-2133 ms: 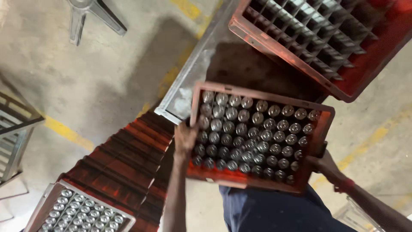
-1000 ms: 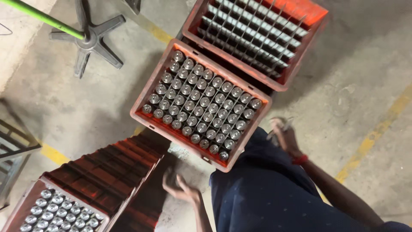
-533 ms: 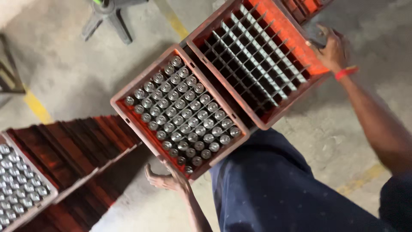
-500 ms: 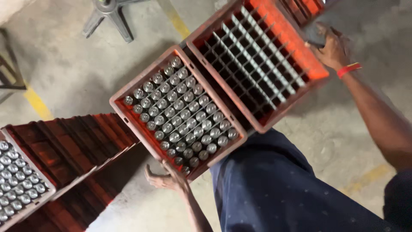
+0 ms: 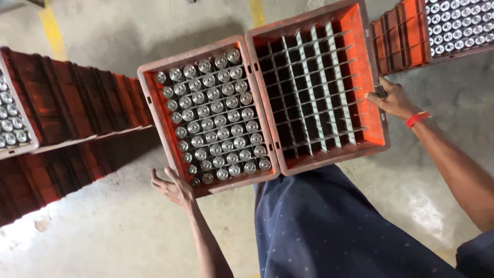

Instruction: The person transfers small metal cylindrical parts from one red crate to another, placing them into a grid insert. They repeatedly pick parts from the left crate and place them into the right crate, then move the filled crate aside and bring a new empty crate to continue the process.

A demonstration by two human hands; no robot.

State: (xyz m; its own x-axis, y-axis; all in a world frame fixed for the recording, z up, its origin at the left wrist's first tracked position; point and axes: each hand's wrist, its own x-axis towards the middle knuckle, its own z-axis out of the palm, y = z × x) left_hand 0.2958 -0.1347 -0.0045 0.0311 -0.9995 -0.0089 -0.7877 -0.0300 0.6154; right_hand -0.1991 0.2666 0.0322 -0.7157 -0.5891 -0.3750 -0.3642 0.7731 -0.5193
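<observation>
Beside the hands (image 5: pixel 175 188), red crate (image 5: pixel 154 110) (bottle-filled)

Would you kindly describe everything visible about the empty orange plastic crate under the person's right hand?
The empty orange plastic crate is rectangular, with worn, scuffed walls and a grey grid of dividers forming many small cells, all empty. It sits level, seen from above, over grey concrete floor. Its left wall lies against the red crate full of silver-capped bottles. The right hand, with a red wristband, grips its right rim; dark blue trousers overlap its near edge.
</observation>
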